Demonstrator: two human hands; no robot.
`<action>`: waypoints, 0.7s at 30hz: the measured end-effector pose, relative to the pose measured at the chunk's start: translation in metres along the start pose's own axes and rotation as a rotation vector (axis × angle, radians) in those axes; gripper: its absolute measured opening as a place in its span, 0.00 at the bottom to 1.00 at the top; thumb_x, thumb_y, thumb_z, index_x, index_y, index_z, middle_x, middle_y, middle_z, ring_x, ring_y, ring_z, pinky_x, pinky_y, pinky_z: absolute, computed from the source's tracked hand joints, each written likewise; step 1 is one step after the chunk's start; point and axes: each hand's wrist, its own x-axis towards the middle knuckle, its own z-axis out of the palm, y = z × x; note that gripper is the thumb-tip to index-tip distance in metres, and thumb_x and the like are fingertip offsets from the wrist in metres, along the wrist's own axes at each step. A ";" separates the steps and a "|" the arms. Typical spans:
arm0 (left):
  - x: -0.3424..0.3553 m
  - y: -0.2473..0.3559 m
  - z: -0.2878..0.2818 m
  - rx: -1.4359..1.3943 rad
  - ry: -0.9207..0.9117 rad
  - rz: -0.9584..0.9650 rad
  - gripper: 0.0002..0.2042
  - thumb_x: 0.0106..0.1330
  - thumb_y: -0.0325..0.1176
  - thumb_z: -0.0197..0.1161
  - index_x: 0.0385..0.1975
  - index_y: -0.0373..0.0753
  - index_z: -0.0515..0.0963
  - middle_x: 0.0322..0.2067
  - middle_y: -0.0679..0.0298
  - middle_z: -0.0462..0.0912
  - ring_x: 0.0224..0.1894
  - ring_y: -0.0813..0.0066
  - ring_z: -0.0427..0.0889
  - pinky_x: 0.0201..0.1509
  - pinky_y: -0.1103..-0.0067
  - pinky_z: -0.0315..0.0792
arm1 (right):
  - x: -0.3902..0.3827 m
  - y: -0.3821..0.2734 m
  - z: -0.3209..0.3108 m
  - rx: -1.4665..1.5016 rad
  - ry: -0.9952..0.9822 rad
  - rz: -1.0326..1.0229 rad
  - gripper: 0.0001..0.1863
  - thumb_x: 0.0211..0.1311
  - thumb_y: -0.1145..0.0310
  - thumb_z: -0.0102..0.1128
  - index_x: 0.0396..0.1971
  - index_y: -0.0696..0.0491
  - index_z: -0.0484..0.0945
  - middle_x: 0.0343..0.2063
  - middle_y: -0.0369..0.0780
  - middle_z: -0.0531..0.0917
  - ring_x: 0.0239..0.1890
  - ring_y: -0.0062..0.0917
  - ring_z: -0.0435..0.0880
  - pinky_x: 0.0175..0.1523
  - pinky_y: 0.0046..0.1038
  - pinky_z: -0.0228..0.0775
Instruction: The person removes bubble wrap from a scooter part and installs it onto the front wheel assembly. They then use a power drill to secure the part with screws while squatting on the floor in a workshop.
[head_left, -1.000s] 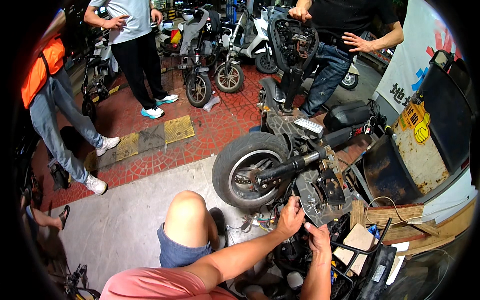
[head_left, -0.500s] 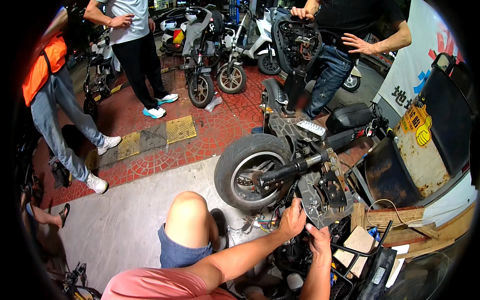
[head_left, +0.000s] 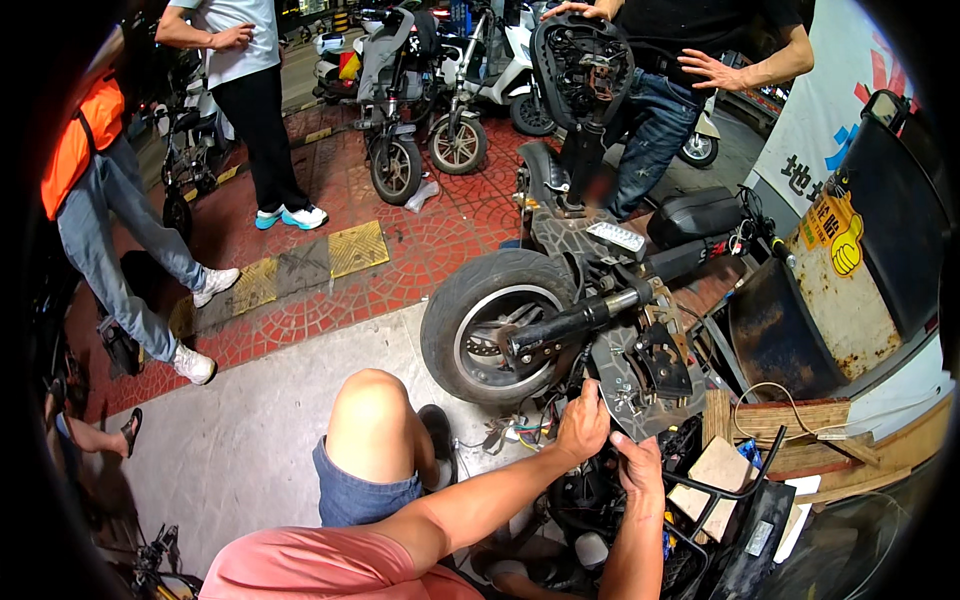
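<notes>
In front of me a partly stripped scooter lies tilted, its thick black tyre [head_left: 447, 335] on a spoked wheel turned toward me. A black tube with a silver section [head_left: 580, 325] runs across the wheel. Beside it is a grey panel [head_left: 625, 395] with a cracked-stone pattern and a dark metal bracket [head_left: 668, 365] on top. My left hand [head_left: 583, 425] grips the panel's near left edge, fingers partly hidden beneath. My right hand [head_left: 638, 465] pinches its near corner, thumb on top. Loose coloured wires [head_left: 525, 432] hang just left of my hands.
A person's hand [head_left: 712, 70] hovers behind the scooter; their other hand rests on an upright dark frame [head_left: 583, 70]. Two other people stand at left on red paving [head_left: 420, 260]. Wood planks [head_left: 800, 415], a black metal rack [head_left: 735, 490] and a rusty drum [head_left: 800, 300] are at right.
The view has shifted slightly, moving the scene a little up and left. Both hands keep their grip on the panel. The person behind the scooter still has one hand raised.
</notes>
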 end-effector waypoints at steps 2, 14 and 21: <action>-0.002 0.001 0.000 -0.032 0.031 0.018 0.10 0.73 0.32 0.51 0.48 0.35 0.64 0.31 0.39 0.81 0.36 0.31 0.79 0.40 0.48 0.70 | -0.001 0.000 0.001 0.024 -0.028 -0.020 0.38 0.51 0.72 0.74 0.64 0.56 0.70 0.56 0.37 0.80 0.58 0.29 0.78 0.64 0.30 0.66; -0.004 -0.002 0.000 -0.171 0.038 0.031 0.13 0.73 0.35 0.57 0.49 0.34 0.67 0.25 0.50 0.78 0.27 0.47 0.81 0.32 0.61 0.73 | -0.001 -0.001 -0.003 0.079 -0.012 0.037 0.39 0.49 0.77 0.75 0.64 0.58 0.70 0.58 0.38 0.80 0.61 0.28 0.76 0.69 0.30 0.62; -0.003 0.004 -0.002 0.069 0.030 0.041 0.10 0.74 0.34 0.51 0.45 0.33 0.66 0.27 0.41 0.81 0.32 0.33 0.80 0.36 0.50 0.71 | -0.001 0.001 -0.004 0.084 -0.002 0.058 0.39 0.50 0.76 0.75 0.65 0.58 0.70 0.59 0.38 0.79 0.62 0.29 0.75 0.71 0.31 0.60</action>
